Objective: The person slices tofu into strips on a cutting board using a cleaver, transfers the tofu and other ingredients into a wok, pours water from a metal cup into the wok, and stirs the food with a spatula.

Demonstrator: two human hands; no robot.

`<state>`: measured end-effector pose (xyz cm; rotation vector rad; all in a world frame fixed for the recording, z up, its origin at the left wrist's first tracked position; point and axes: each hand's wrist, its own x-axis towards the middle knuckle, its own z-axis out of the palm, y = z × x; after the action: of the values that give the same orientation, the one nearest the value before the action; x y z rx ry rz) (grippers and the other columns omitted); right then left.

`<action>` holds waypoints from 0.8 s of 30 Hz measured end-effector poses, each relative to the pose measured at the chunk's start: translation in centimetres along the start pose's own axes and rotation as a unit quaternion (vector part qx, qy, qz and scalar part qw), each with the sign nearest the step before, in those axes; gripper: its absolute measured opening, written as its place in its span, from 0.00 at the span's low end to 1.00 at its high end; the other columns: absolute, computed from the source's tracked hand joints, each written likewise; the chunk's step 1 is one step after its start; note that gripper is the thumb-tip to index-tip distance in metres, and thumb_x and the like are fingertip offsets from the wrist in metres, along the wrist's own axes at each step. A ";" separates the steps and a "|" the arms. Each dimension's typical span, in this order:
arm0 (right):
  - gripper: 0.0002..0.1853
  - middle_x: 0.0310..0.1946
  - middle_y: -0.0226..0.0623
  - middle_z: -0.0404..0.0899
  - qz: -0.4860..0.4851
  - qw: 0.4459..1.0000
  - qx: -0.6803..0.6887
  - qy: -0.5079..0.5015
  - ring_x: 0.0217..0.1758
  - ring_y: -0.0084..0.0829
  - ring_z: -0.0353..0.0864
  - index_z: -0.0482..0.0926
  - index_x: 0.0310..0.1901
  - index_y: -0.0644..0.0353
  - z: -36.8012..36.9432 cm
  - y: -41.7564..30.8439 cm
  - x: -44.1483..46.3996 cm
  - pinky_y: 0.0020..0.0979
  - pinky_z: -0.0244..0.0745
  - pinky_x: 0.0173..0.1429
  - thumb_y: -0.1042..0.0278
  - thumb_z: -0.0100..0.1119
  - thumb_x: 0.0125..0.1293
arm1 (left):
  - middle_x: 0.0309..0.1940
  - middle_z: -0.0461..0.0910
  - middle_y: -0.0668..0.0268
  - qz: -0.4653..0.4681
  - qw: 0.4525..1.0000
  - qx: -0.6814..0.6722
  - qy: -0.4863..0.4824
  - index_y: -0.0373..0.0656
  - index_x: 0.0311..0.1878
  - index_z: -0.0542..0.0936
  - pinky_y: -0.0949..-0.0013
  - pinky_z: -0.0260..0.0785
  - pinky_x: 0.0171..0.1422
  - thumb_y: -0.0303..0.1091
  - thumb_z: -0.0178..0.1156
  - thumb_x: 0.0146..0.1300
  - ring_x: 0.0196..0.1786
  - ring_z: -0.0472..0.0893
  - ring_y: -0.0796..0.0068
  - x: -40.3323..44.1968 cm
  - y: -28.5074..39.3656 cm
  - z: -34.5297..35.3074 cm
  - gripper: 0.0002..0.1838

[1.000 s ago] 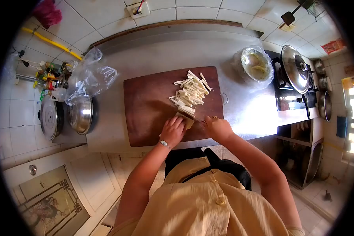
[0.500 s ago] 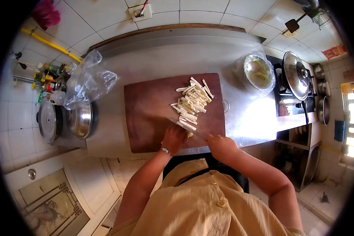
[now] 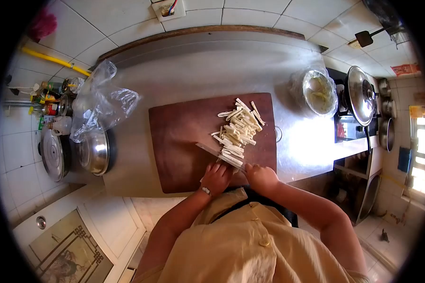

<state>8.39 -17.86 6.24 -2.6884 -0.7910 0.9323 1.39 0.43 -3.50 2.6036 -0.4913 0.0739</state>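
On the brown cutting board point(image 3: 182, 125) lies a heap of pale vegetable strips point(image 3: 242, 125), with the lowest ones right against the knife. My right hand point(image 3: 261, 179) is closed round the handle of a kitchen knife point(image 3: 211, 152). The blade slants across the board toward the upper left, seen almost edge-on. Just behind the blade, my left hand point(image 3: 216, 179) has its fingers bent and pressed down close to the steel. They hold a pale vegetable piece, mostly hidden under the fingers and the knife.
A clear plastic bag point(image 3: 101, 106) lies at left, over a steel bowl point(image 3: 95, 153). Right of the board, a plastic-wrapped bowl point(image 3: 319, 92) holds greenish scraps. A lidded pan point(image 3: 362, 95) sits on the stove. Bottles and jars point(image 3: 52, 99) crowd the far left.
The knife's blade now shows more fully along its length, stretching to the upper left. My right hand is closer to my left hand. The whole view has shifted slightly.
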 end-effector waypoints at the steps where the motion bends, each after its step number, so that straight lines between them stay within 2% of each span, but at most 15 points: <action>1: 0.10 0.26 0.48 0.81 0.000 1.000 0.003 0.001 0.29 0.45 0.83 0.71 0.38 0.61 0.7 0.1 -0.1 0.42 0.78 0.31 0.63 0.51 0.65 | 0.49 0.77 0.65 0.001 1.000 0.001 -0.003 0.45 0.45 0.79 0.54 0.63 0.56 0.35 0.56 0.57 0.54 0.73 0.62 -0.3 0.0 0.1 0.13; 4: 0.10 0.24 0.47 0.81 -0.023 0.997 -0.008 0.067 0.27 0.44 0.83 0.71 0.37 0.60 2.1 0.8 0.2 0.42 0.77 0.29 0.61 0.52 0.65 | 0.48 0.77 0.64 -0.004 1.000 0.020 -0.011 0.44 0.43 0.80 0.53 0.63 0.56 0.36 0.56 0.57 0.54 0.73 0.62 -0.2 -0.3 0.5 0.12; 6: 0.12 0.24 0.48 0.80 -0.041 0.995 0.008 0.093 0.27 0.45 0.82 0.70 0.36 0.60 2.5 0.7 1.2 0.43 0.77 0.29 0.59 0.52 0.65 | 0.36 0.74 0.65 0.028 0.997 0.040 0.060 0.46 0.37 0.81 0.55 0.64 0.48 0.39 0.60 0.56 0.45 0.73 0.61 0.1 -0.4 0.6 0.10; 9: 0.13 0.25 0.49 0.80 -0.032 0.996 0.017 0.081 0.29 0.48 0.82 0.71 0.38 0.61 1.3 -0.2 1.9 0.45 0.76 0.31 0.57 0.51 0.66 | 0.40 0.76 0.65 0.007 0.995 0.007 0.098 0.45 0.39 0.81 0.56 0.64 0.50 0.37 0.61 0.55 0.46 0.73 0.61 0.7 0.8 -0.3 0.10; 11: 0.15 0.25 0.50 0.80 -0.042 0.993 0.038 0.108 0.30 0.51 0.81 0.72 0.39 0.61 2.1 1.3 2.0 0.48 0.76 0.34 0.55 0.50 0.67 | 0.42 0.76 0.64 0.016 0.995 0.023 0.094 0.45 0.40 0.80 0.56 0.65 0.52 0.37 0.61 0.55 0.47 0.73 0.61 0.6 0.7 -0.7 0.11; 13: 0.15 0.32 0.50 0.81 -0.028 0.995 0.059 0.075 0.37 0.50 0.82 0.71 0.39 0.60 0.8 2.0 1.5 0.47 0.76 0.41 0.55 0.54 0.64 | 0.44 0.76 0.64 0.022 0.995 0.031 0.095 0.44 0.42 0.80 0.56 0.65 0.53 0.36 0.61 0.56 0.48 0.73 0.61 0.7 0.5 -0.3 0.12; 15: 0.15 0.32 0.49 0.81 -0.021 0.997 0.037 0.066 0.36 0.50 0.81 0.71 0.39 0.60 0.0 1.6 0.0 0.46 0.76 0.40 0.55 0.52 0.66 | 0.48 0.76 0.61 0.015 0.998 0.000 0.062 0.42 0.45 0.80 0.55 0.65 0.56 0.36 0.60 0.56 0.51 0.73 0.60 0.5 0.4 -0.2 0.14; 20: 0.09 0.31 0.49 0.80 -0.030 0.998 0.014 0.062 0.32 0.49 0.82 0.71 0.40 0.61 0.6 0.8 -3.5 0.46 0.76 0.34 0.65 0.46 0.66 | 0.47 0.76 0.60 -0.011 0.997 -0.013 0.077 0.41 0.47 0.79 0.55 0.64 0.60 0.34 0.61 0.56 0.53 0.72 0.57 0.0 0.8 -0.2 0.15; 21: 0.09 0.31 0.49 0.80 -0.030 0.998 0.013 0.062 0.32 0.49 0.82 0.71 0.40 0.61 0.9 0.7 -4.2 0.46 0.76 0.34 0.65 0.46 0.66 | 0.47 0.76 0.59 -0.002 0.995 -0.006 0.096 0.41 0.47 0.79 0.55 0.65 0.60 0.34 0.61 0.56 0.52 0.72 0.56 -0.1 0.7 -0.1 0.15; 23: 0.12 0.22 0.48 0.79 -0.028 0.988 0.024 0.149 0.25 0.50 0.80 0.71 0.37 0.60 1.3 0.6 -5.1 0.46 0.76 0.28 0.59 0.48 0.69 | 0.46 0.76 0.59 -0.001 0.995 -0.005 0.101 0.41 0.47 0.79 0.55 0.65 0.60 0.34 0.62 0.55 0.52 0.72 0.55 -0.1 0.4 0.2 0.16; 24: 0.12 0.22 0.48 0.79 -0.026 0.988 0.025 0.149 0.25 0.50 0.80 0.71 0.37 0.60 0.7 0.4 -5.5 0.46 0.76 0.28 0.59 0.48 0.69 | 0.45 0.76 0.58 0.001 0.995 -0.005 0.103 0.40 0.47 0.79 0.55 0.65 0.59 0.34 0.62 0.55 0.51 0.72 0.54 0.0 0.4 0.3 0.16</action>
<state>4.48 -21.17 8.41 -2.6607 -0.7567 0.5119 1.20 0.01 -3.60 2.5494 -0.4188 0.3371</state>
